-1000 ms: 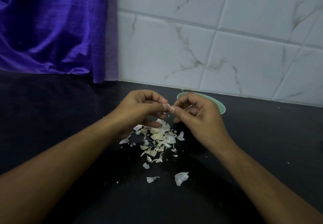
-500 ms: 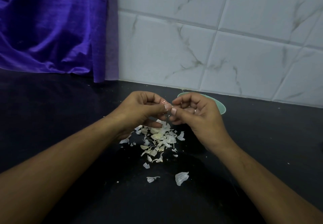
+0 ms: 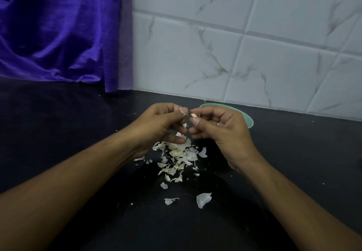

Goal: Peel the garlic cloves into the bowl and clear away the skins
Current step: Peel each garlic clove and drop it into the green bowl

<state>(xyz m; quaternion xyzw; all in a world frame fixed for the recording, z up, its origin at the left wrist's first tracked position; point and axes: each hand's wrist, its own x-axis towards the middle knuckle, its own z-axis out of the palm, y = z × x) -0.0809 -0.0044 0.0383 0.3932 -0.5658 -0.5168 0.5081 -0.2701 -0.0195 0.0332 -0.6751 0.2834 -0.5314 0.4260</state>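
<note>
Green bowl, one garlic clove pinched by right hand fingers, left hand grasp unclear, one skin pile

Tally: one left hand, one right hand, one garlic clove, one bowl.
One heap of skins, past counting; two stray flakes; one purple cloth.

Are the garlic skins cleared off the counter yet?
No, a loose pile of skins lies on the black counter, in front of the green bowl.

Pale garlic clove above scattered skins, near green bowl.
</note>
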